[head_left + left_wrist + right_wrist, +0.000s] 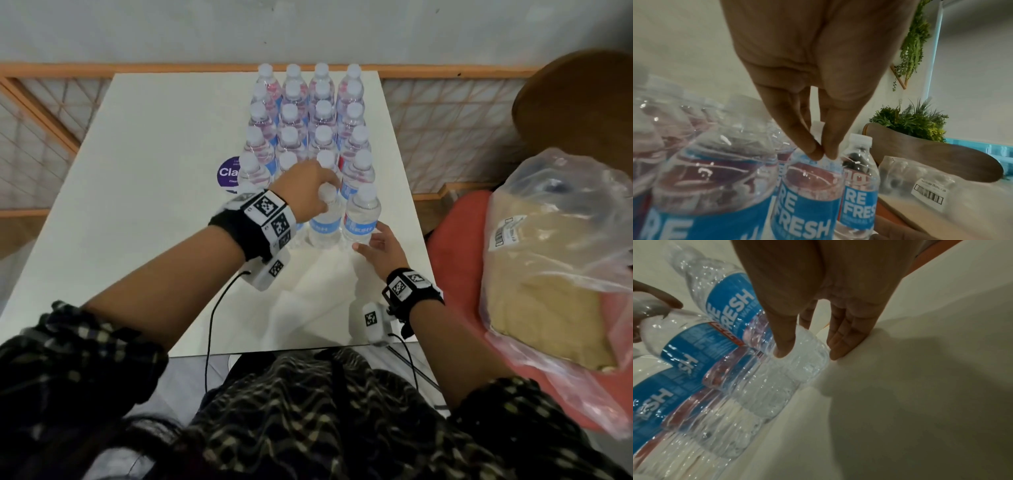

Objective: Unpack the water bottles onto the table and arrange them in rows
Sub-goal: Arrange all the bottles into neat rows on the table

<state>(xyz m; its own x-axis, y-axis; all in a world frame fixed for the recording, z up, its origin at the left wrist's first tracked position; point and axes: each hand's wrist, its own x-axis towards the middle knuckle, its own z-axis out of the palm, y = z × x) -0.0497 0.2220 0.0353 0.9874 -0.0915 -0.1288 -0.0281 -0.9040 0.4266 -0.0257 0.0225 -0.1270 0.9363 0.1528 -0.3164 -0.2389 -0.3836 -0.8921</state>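
Observation:
Several clear water bottles with blue labels and white caps stand in four columns on the white table (137, 205). My left hand (308, 192) reaches over the front row and pinches the cap of an upright bottle (325, 222). In the left wrist view its fingertips (813, 152) close round that bottle (809, 186) at the neck. My right hand (373, 243) is low at the front right bottle (361, 219). In the right wrist view, thumb and fingers (836, 345) straddle the base of this bottle (807, 363), which stands on the table.
To the right, a crumpled plastic wrap (555, 257) with a cardboard tray inside lies on a red seat. A brown chair back (575, 102) stands behind it. A purple sticker (227, 174) is on the table left of the bottles. The table's right edge runs close to the front right bottle.

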